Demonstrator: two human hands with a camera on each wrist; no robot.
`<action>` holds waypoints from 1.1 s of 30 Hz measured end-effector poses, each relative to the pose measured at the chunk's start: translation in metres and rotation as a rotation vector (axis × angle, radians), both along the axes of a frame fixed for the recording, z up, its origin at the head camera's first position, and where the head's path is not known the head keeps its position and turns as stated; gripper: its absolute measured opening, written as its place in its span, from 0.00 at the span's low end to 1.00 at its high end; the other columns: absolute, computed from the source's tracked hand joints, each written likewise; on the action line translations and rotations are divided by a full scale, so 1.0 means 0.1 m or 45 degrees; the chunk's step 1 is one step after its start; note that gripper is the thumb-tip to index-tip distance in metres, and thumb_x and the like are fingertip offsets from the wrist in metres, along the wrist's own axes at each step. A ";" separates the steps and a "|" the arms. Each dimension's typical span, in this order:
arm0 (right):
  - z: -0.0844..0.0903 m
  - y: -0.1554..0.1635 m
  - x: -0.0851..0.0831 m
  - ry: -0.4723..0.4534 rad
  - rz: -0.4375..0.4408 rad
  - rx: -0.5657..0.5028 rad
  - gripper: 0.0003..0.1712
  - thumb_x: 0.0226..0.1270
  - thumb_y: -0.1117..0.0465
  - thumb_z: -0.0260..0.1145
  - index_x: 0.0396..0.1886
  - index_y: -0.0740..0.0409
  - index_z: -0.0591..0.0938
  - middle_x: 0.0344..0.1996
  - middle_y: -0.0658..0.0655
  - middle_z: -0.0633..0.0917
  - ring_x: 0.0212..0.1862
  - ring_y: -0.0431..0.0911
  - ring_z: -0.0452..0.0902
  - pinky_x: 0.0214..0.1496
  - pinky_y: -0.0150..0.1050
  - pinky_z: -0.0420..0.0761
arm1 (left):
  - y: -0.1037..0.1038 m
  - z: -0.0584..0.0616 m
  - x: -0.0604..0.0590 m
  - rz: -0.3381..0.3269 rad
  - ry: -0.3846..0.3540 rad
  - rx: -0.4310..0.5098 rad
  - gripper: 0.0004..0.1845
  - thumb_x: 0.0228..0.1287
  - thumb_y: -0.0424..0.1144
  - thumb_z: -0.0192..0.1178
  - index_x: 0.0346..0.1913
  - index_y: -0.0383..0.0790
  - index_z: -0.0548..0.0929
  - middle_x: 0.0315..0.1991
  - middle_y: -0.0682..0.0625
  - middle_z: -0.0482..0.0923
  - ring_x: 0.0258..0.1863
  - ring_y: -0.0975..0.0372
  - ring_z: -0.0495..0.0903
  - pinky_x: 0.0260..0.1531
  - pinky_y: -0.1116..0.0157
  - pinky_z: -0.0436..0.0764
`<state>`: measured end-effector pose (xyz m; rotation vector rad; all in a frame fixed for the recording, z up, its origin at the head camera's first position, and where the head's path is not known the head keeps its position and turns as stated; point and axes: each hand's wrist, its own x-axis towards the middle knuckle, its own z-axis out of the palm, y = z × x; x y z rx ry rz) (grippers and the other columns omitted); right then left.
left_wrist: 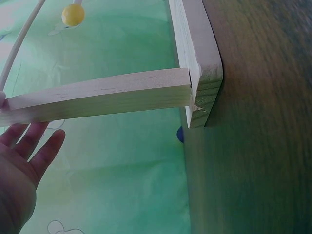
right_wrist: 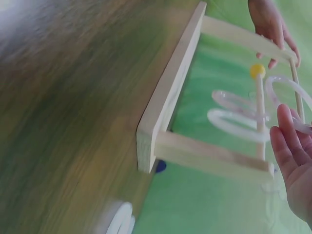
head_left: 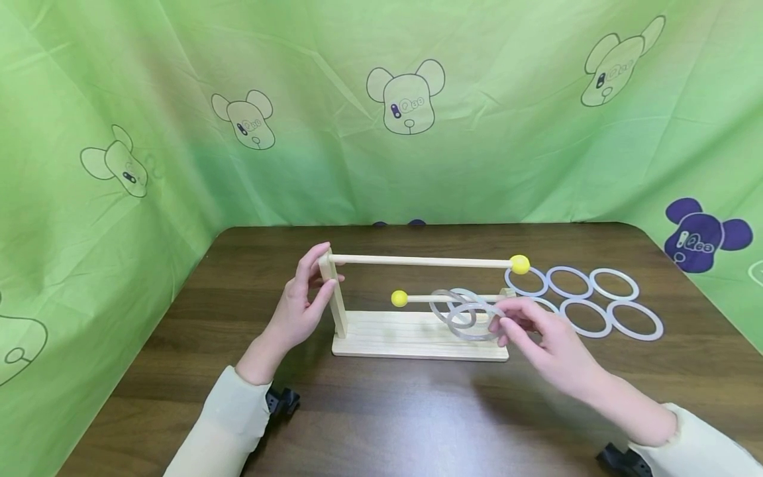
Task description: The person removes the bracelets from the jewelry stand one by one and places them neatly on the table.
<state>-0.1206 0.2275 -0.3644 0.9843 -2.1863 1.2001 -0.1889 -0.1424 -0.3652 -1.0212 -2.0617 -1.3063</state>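
A wooden stand (head_left: 417, 344) carries two rods tipped with yellow balls: an upper one (head_left: 520, 264) and a lower one (head_left: 399, 298). My left hand (head_left: 322, 273) grips the top of the left post (head_left: 338, 305), which also fills the left wrist view (left_wrist: 97, 95) above my fingers (left_wrist: 31, 141). Two translucent rings (head_left: 433, 306) hang on the lower rod. My right hand (head_left: 499, 322) pinches another translucent ring (head_left: 471, 338) by its right edge, overlapping them at the rod. In the right wrist view the held ring (right_wrist: 287, 83) curves by my fingertips (right_wrist: 285, 131).
Several loose translucent rings (head_left: 614, 284) lie in two rows on the brown table (head_left: 417, 411), right of the stand. Green cloth printed with bears (head_left: 405, 99) walls in the table at the back and both sides.
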 end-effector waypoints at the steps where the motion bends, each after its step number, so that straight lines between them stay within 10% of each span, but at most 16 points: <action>1: 0.00 0.03 0.01 0.001 -0.017 -0.012 0.20 0.55 0.88 0.58 0.45 0.69 0.77 0.28 0.53 0.83 0.26 0.37 0.80 0.34 0.24 0.78 | 0.00 0.00 0.00 0.000 0.000 0.001 0.31 0.65 0.18 0.53 0.68 0.38 0.58 0.47 0.40 0.80 0.41 0.53 0.83 0.42 0.56 0.81; 17: 0.07 0.58 0.02 0.137 -0.212 0.101 0.12 0.62 0.82 0.58 0.44 0.71 0.78 0.30 0.47 0.83 0.27 0.30 0.78 0.30 0.22 0.77 | -0.01 0.00 0.01 0.005 -0.001 -0.009 0.32 0.65 0.19 0.54 0.69 0.38 0.58 0.48 0.39 0.79 0.41 0.53 0.83 0.43 0.55 0.81; 33: 0.07 1.08 -0.02 -0.034 -0.381 0.227 0.15 0.61 0.82 0.57 0.46 0.67 0.77 0.29 0.38 0.83 0.25 0.29 0.78 0.30 0.20 0.75 | -0.01 0.01 0.01 0.003 -0.017 -0.010 0.31 0.66 0.20 0.54 0.69 0.37 0.57 0.48 0.38 0.79 0.41 0.49 0.83 0.42 0.53 0.81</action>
